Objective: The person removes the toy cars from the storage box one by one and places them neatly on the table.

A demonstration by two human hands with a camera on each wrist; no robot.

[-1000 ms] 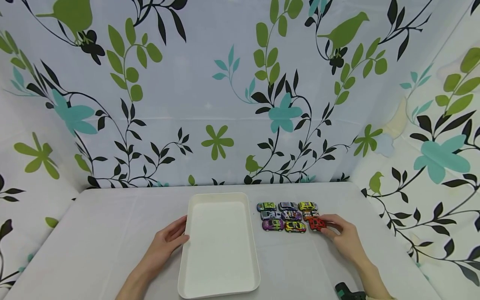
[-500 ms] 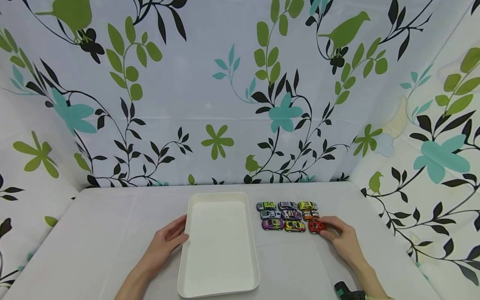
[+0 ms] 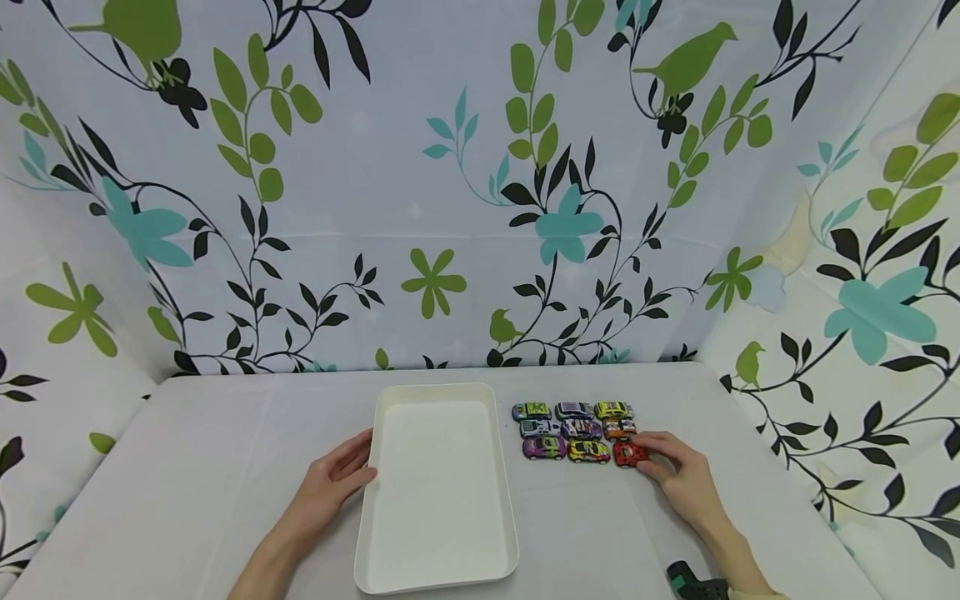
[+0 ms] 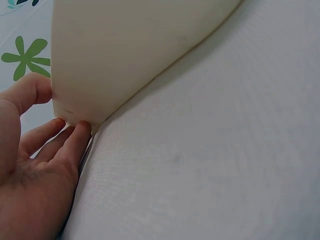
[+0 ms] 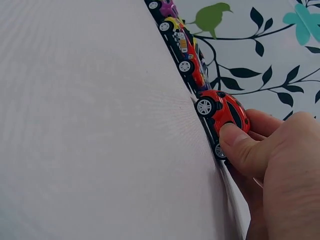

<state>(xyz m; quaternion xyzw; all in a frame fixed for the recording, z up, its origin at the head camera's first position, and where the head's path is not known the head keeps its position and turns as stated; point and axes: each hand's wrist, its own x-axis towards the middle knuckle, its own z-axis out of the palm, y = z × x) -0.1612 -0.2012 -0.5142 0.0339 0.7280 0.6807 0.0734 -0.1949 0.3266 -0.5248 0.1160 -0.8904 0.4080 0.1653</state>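
My left hand [image 3: 330, 487] pinches the left rim of a white rectangular tray [image 3: 500, 467]. In the left wrist view its fingertips [image 4: 82, 131] lie against the outer wall of the tray, while the thumb tip is hidden behind the rim. My right hand [image 3: 682, 477] grips a red toy car [image 3: 628, 454] by its rear, thumb on the near side and wheels down at the table. The car stands at the right end of the front row, beside a yellow toy car [image 3: 588, 451] and a purple toy car [image 3: 543, 447].
Behind the front row stand two more rows of toy cars, with an orange one [image 3: 619, 429] and a yellow-and-purple one [image 3: 613, 410] at their right ends. A black device [image 3: 696, 581] is by the right wrist. Patterned cloth [image 3: 300, 167] hangs around the white table [image 3: 195, 467].
The red toy car has shifted slightly left and turned straighter in line with the front row, my right hand moving along with it. The left hand and tray stay put.
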